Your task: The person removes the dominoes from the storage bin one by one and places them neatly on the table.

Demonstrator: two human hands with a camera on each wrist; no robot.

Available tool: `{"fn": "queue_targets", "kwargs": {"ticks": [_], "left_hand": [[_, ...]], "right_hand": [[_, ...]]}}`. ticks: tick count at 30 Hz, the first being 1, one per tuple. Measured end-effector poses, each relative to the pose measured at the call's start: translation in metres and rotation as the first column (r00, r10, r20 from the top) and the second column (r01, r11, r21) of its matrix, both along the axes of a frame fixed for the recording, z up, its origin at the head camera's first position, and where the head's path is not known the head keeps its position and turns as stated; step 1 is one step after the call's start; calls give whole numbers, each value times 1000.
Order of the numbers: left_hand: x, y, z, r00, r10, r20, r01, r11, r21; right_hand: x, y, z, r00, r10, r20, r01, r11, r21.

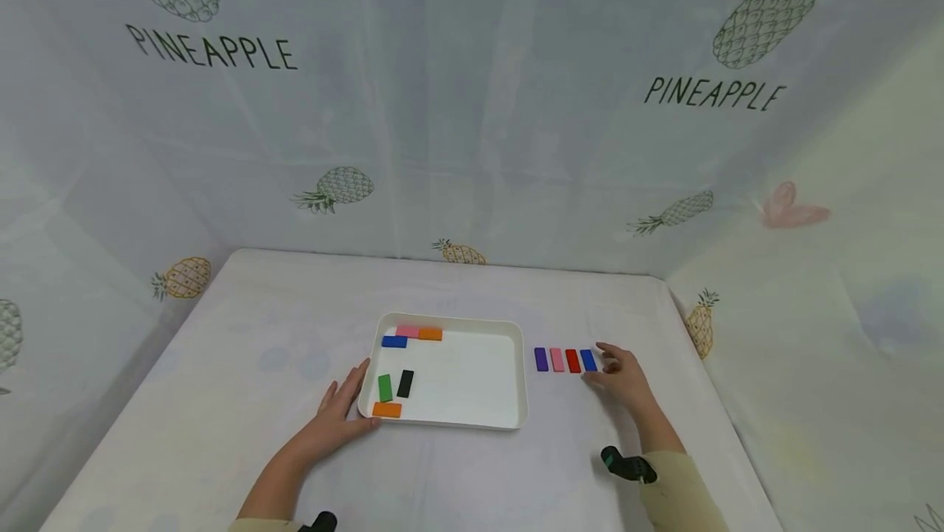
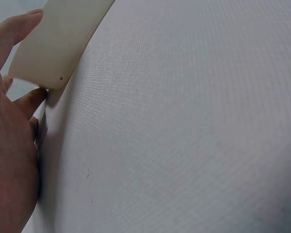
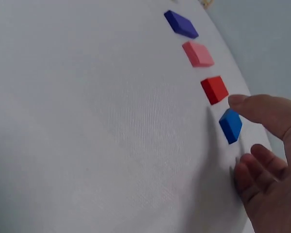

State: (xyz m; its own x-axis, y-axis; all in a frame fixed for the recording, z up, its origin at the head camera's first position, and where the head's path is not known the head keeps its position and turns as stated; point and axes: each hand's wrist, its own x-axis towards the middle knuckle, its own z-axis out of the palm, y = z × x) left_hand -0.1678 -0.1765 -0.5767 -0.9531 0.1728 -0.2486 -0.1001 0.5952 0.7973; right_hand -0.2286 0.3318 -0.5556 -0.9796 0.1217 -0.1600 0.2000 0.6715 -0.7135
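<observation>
A shallow white tray (image 1: 472,424) lies on the table. My left hand (image 1: 335,421) is at its near left corner, fingers stretched along the left side and thumb against the front wall. In the left wrist view, the thumb lies by the tray's wall (image 2: 63,43). To the right of the tray stands a row of small blocks: purple (image 1: 542,359), pink (image 1: 556,360), red (image 1: 573,361) and blue (image 1: 587,360). Around the blue block (image 3: 231,126), my right hand (image 1: 625,380) holds its thumb and fingers apart, with no grip on it.
Inside the tray's left part lie a pink block (image 1: 407,331), an orange block (image 1: 431,334), a blue block (image 1: 394,342), a green block (image 1: 385,388), a black block (image 1: 405,384) and another orange block (image 1: 387,410). Pineapple-print curtains (image 1: 457,130) enclose the white table (image 1: 295,294).
</observation>
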Motion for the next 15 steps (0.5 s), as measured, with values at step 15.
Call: {"fn": "queue_targets", "kwargs": {"ticks": [15], "left_hand": [[3, 2, 2, 999, 5, -33, -5, 1000, 1]], "right_hand": [[31, -58, 30, 992, -20, -126, 2, 990, -142]]}}
